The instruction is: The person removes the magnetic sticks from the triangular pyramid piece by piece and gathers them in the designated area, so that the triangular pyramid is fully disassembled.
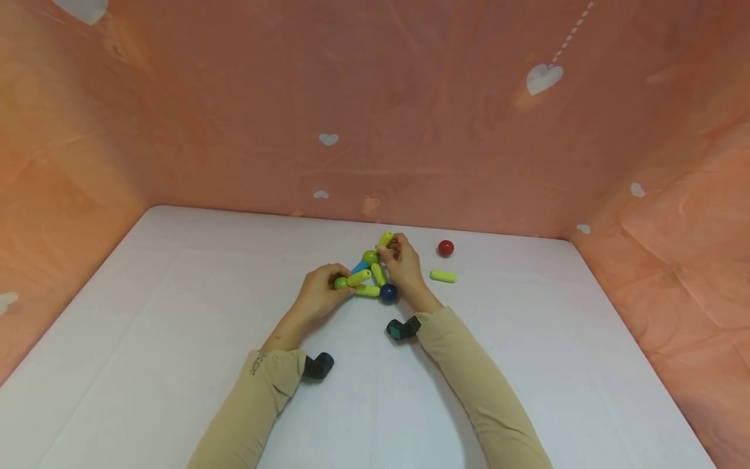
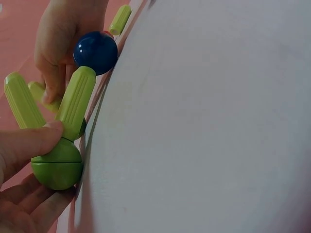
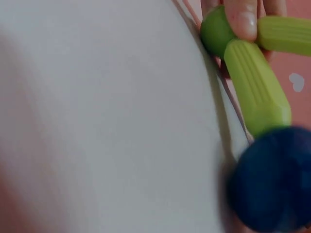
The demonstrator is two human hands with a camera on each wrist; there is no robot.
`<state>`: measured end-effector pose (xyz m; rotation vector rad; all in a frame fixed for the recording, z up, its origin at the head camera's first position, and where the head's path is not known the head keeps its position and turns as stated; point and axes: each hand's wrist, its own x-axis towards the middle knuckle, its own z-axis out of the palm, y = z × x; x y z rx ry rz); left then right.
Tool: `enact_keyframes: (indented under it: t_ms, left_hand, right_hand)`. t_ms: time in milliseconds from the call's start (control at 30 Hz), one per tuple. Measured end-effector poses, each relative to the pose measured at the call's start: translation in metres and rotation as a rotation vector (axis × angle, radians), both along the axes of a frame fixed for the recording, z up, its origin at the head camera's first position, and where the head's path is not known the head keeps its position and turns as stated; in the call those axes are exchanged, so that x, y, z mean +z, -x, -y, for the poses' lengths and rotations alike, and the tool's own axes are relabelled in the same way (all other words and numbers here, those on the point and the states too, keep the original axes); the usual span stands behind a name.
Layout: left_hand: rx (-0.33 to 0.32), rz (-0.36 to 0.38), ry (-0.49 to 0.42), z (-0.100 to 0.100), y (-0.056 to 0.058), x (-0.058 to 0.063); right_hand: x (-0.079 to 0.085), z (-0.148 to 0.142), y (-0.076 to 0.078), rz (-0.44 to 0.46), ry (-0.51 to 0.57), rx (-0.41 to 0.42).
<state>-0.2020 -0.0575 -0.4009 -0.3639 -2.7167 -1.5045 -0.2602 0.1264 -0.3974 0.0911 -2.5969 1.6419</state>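
Observation:
A triangular frame of toy balls and sticks lies between both hands in the head view. Its corners are a green ball (image 1: pixel 340 283) at left, another green ball (image 1: pixel 370 257) at the back and a dark blue ball (image 1: pixel 388 293). A blue stick (image 1: pixel 359 268) and yellow-green sticks link them. My left hand (image 1: pixel 319 293) grips the left green ball, thumb across it in the left wrist view; an extra stick (image 2: pixel 23 102) juts from that corner. My right hand (image 1: pixel 405 264) pinches a yellow-green stick (image 1: pixel 385 239) at the back ball; whether the two are joined, I cannot tell.
A red ball (image 1: pixel 446 248) and a loose yellow-green stick (image 1: pixel 443 276) lie right of the right hand on the white table (image 1: pixel 193 293). An orange cloth (image 1: pixel 375 98) with hearts rises behind the table and at both sides. Black wrist cameras (image 1: pixel 319 366) project from the sleeves.

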Motion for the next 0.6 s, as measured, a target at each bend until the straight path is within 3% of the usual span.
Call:
enact_keyframes:
  t_ms: [133, 367, 600]
  left_hand:
    - [0.0, 0.007, -0.006, 0.001, -0.001, 0.001]
    - [0.007, 0.012, -0.006, 0.002, 0.001, 0.0]
    - [0.062, 0.074, -0.043, 0.003, 0.003, 0.002]
  right_hand:
    - [0.004, -0.004, 0.0, 0.022, 0.052, 0.012]
    - [0.006, -0.018, 0.0, 0.008, 0.04, 0.014]
    - [0.011, -0.034, -0.008, -0.012, 0.019, 0.017]
